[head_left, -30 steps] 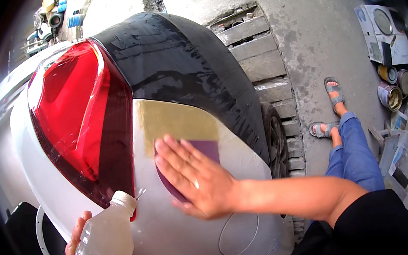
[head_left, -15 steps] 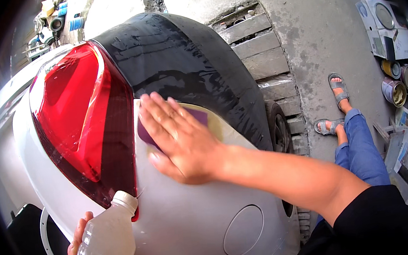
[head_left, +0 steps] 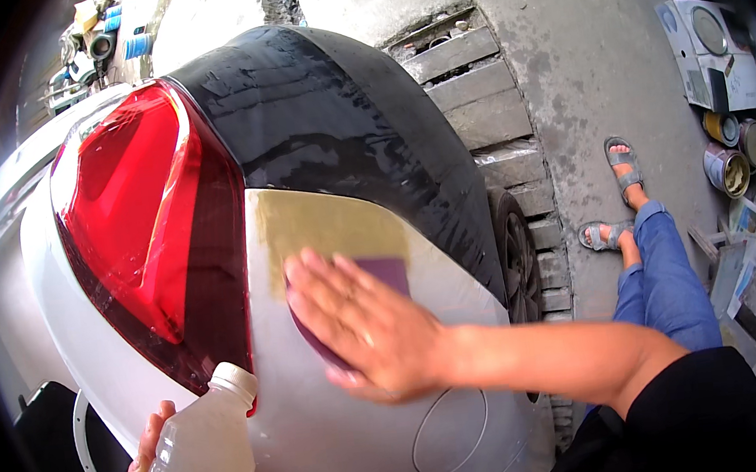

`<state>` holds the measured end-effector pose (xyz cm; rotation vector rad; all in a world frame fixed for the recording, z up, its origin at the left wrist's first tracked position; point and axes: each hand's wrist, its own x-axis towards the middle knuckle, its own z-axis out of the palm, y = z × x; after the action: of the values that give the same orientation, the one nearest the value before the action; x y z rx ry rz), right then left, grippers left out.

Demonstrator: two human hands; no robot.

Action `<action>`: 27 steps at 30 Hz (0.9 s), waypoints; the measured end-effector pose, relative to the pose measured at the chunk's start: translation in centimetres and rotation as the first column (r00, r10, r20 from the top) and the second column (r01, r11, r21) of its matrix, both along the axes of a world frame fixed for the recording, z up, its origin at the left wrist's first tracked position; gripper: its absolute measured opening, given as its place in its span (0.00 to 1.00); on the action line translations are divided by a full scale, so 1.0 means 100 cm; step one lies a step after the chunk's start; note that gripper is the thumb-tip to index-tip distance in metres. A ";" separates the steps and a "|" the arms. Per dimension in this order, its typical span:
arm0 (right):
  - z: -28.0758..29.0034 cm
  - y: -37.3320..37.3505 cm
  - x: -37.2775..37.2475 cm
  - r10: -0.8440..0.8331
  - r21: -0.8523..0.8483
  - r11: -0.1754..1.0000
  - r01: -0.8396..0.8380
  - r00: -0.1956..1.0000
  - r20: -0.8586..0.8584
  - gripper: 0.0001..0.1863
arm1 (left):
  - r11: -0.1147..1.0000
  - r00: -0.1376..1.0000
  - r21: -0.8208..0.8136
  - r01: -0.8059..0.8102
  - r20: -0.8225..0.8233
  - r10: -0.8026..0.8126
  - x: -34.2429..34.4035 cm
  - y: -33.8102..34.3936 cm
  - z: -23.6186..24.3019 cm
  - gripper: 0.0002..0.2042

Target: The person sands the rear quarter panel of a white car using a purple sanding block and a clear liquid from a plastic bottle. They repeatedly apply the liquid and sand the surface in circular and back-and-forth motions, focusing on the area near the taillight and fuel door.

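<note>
My right hand (head_left: 364,328) lies flat on a piece of purple sandpaper (head_left: 385,273), holding it against the car's silver-grey rear panel (head_left: 326,450). The sheet sticks out past the fingertips and along the thumb side. Just above it, the panel has a yellowish-beige patch (head_left: 322,219) beside the black bumper (head_left: 320,105). At the lower left, my left hand (head_left: 149,445) is wrapped round a clear plastic bottle (head_left: 201,458) with a white cap, filled with cloudy liquid. The bottle leans right, its cap near the lower tip of the red tail light (head_left: 150,231); most of the left hand is behind it.
A round fuel flap (head_left: 450,431) is below my right wrist. Slats (head_left: 485,116) cover a floor channel beside the car's wheel (head_left: 514,255). A person's sandalled feet (head_left: 623,162) are on the concrete at the right, near paint cans (head_left: 727,170) and a white box (head_left: 710,49).
My right hand has slid down the panel with the sandpaper, away from the bumper edge, uncovering more of the yellowish patch. The left hand and bottle are nearly where they were.
</note>
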<state>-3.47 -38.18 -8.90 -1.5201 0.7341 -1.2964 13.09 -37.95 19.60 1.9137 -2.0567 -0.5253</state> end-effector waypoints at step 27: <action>-0.001 -0.053 -0.022 0.027 -0.136 0.989 -0.054 0.981 -0.190 0.44 | 0.997 0.956 -0.037 0.062 0.288 -0.049 -0.020 -0.008 -0.015 0.54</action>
<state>-5.70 -43.47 -8.96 -1.7805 0.7393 -1.2061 11.12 -38.74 18.11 2.0102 -2.2815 -0.2178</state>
